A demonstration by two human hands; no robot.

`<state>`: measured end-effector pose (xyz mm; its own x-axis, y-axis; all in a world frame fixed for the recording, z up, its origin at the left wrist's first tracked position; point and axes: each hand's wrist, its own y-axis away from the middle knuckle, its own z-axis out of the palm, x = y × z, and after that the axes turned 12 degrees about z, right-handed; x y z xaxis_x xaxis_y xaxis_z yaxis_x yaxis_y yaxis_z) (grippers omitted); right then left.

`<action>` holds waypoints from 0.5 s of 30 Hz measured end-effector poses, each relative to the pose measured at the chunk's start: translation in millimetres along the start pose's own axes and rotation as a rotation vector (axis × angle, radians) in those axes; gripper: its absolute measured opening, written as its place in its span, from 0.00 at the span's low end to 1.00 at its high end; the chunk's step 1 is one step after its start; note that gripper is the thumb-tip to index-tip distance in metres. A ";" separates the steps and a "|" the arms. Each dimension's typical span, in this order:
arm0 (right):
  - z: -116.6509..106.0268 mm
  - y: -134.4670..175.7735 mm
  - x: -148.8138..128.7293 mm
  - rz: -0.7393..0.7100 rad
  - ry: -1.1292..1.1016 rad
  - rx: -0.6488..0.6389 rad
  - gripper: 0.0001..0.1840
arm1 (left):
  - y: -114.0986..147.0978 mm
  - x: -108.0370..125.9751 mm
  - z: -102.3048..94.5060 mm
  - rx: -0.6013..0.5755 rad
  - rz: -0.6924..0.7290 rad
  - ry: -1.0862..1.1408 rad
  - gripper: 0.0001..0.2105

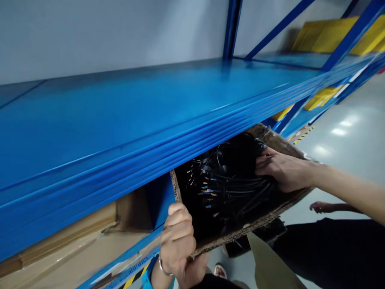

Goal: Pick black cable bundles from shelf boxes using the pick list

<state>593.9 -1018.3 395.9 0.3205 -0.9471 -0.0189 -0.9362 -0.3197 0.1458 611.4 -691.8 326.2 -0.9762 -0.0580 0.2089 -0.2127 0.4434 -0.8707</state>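
Two hands (178,235) (278,170) at one carton (278,139)

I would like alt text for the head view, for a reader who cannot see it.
A person's left hand grips the rim of an open cardboard box of black cables, while the right hand reaches in among them. The box juts out below a blue shelf; another person's hand shows at the right.
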 end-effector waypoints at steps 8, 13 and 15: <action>14.3 33.0 -5.2 0.108 -0.454 0.835 0.10 | 7.3 -16.4 5.9 0.047 0.166 0.133 0.12; 33.5 18.5 -8.4 0.271 -0.772 1.232 0.12 | 8.6 -17.7 -1.1 -0.015 0.160 0.137 0.11; 34.4 12.6 -4.8 0.307 -0.828 1.316 0.10 | 4.4 -15.4 -9.4 -0.102 0.130 0.150 0.11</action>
<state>575.6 -1018.8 363.9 0.3514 -0.5904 -0.7266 -0.5534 0.4950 -0.6698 626.0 -680.6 323.4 -0.9764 0.1356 0.1682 -0.0727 0.5268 -0.8469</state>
